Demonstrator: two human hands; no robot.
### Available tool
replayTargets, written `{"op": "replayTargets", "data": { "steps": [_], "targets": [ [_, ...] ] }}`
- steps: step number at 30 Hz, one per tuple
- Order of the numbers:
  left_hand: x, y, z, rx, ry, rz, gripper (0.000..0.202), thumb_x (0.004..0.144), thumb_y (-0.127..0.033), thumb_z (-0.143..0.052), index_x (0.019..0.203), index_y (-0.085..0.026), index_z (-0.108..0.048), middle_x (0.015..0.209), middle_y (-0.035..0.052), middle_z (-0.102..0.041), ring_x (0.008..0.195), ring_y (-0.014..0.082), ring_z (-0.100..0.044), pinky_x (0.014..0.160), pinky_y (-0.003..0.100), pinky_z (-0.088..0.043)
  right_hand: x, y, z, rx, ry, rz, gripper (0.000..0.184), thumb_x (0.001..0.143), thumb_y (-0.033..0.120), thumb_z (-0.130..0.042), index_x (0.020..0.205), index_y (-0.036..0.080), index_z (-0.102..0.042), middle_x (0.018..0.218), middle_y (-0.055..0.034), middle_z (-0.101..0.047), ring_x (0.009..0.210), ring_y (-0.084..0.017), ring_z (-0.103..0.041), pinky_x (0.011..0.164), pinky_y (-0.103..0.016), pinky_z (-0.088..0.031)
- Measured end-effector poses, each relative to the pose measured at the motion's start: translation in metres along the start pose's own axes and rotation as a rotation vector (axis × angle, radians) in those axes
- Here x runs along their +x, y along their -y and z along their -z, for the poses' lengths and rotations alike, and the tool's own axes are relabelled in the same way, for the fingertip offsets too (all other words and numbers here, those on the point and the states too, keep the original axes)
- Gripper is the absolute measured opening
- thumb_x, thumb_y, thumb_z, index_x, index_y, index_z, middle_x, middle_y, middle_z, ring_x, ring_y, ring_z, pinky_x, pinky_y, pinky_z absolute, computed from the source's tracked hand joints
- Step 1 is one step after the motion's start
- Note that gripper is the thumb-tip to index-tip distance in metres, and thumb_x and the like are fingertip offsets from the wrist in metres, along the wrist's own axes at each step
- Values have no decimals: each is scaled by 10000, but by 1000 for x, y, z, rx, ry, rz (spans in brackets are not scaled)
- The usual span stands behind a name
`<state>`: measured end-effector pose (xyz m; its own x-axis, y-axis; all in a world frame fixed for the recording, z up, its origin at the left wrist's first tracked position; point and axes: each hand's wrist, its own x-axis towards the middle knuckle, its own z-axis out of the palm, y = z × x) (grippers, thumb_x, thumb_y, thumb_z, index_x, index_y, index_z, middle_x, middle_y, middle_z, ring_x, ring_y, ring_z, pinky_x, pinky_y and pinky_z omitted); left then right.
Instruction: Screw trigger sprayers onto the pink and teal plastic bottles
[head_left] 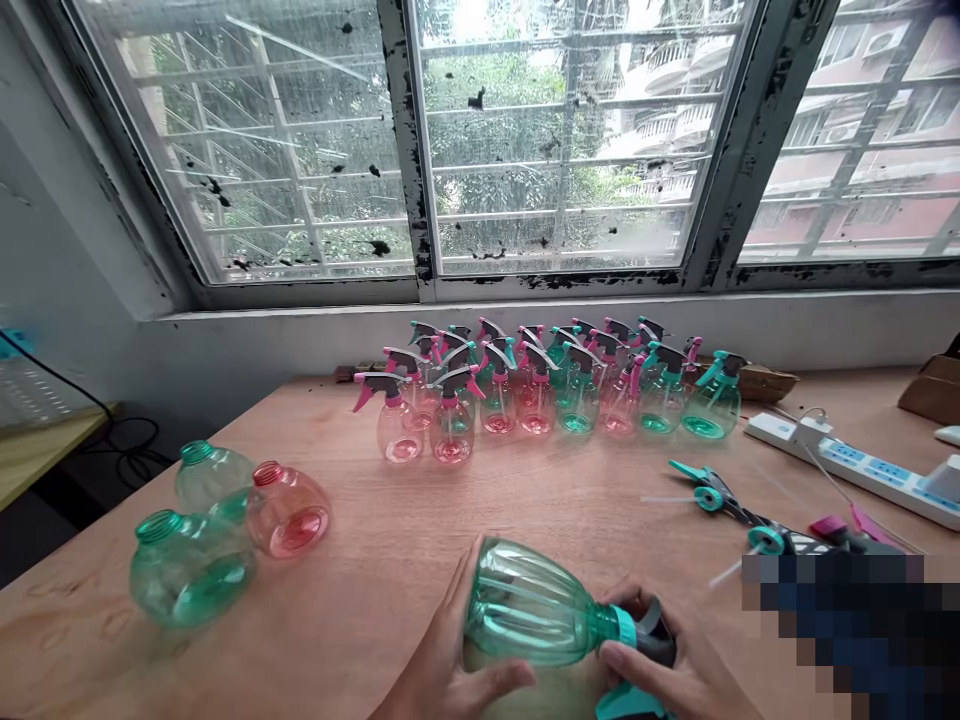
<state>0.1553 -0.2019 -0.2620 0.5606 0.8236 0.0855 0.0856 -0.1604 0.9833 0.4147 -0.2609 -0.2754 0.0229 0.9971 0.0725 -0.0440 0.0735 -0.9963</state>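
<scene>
A green see-through spray bottle [525, 605] lies on its side near the front edge of the wooden table [390, 520]. My left hand [442, 670] wraps round its body. My right hand [675, 665] grips its grey and teal trigger head [641, 640] at the neck. Both hands are closed on the same bottle.
Three capless bottles, two green [187, 570] and one pink [289, 510], lie at the left. Several finished pink and green spray bottles [555, 385] stand in rows at the back. Loose trigger heads [720, 495] lie at the right, beside a white power strip [855, 465].
</scene>
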Motion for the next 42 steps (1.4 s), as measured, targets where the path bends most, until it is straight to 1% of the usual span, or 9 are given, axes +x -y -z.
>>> {"op": "replayTargets", "data": {
  "steps": [6,10,14,20,22,26,30,39,42],
  "targets": [
    [3,2,-1,77,-12,-3,1012,855,-427,-757,1594,-381,-68,1671,50,-258,1518,311,-284,1266,496,-182,-3,-2,-5,93,-56,-83,374,728,507,-828,867,209,-650,633,22,-704,590,-171,-658,571,-255,-488],
    [-2,0,-1,-16,-17,23,1146,796,-501,-793,1604,-317,-2,1696,68,-174,1544,308,-201,1278,445,-135,-3,-1,-4,37,-17,-73,352,760,495,-807,889,210,-646,686,13,-701,631,-173,-645,597,-267,-494],
    [0,-5,-1,-40,1,26,1087,818,-565,-737,1612,-237,-70,1699,97,-154,1550,329,-163,1278,453,-124,-3,1,-5,73,-39,-56,352,753,505,-808,857,211,-646,643,26,-680,604,-159,-618,570,-251,-469],
    [5,-2,-3,93,-64,-14,889,886,-402,-725,1587,-355,-181,1678,20,-240,1548,282,-189,1283,418,-106,-1,4,0,63,21,-84,374,767,518,-798,886,204,-633,671,9,-689,629,-169,-634,583,-256,-484],
    [4,1,-2,108,-52,-2,894,897,-415,-706,1593,-360,-146,1682,22,-228,1550,286,-180,1283,434,-99,-1,4,1,60,26,-79,367,775,516,-793,885,203,-635,671,8,-687,630,-169,-634,587,-257,-485],
    [0,0,-2,71,-23,23,1214,748,-519,-821,1610,-274,-1,1702,83,-149,1548,347,-165,1278,465,-107,-1,2,-1,85,15,-70,358,751,492,-822,865,200,-649,685,18,-669,627,-157,-627,578,-243,-475],
    [-2,-8,-1,60,-27,16,1051,811,-615,-704,1607,-209,-151,1704,92,-139,1547,351,-165,1281,455,-96,-1,1,-5,139,-6,-39,370,718,491,-843,835,185,-673,655,19,-668,608,-149,-618,564,-237,-460],
    [-1,0,-3,191,-60,-59,858,925,-505,-623,1601,-339,-122,1686,29,-221,1561,302,-129,1283,453,-76,1,5,-4,156,-34,-72,394,727,516,-833,815,181,-646,652,28,-651,596,-138,-616,571,-237,-460],
    [0,9,-1,155,-48,-99,1024,846,-534,-714,1604,-336,-55,1691,54,-196,1549,335,-169,1277,475,-104,1,2,-5,154,-11,-61,404,709,518,-840,832,177,-661,657,22,-653,599,-141,-606,557,-233,-440]
  ]
}}
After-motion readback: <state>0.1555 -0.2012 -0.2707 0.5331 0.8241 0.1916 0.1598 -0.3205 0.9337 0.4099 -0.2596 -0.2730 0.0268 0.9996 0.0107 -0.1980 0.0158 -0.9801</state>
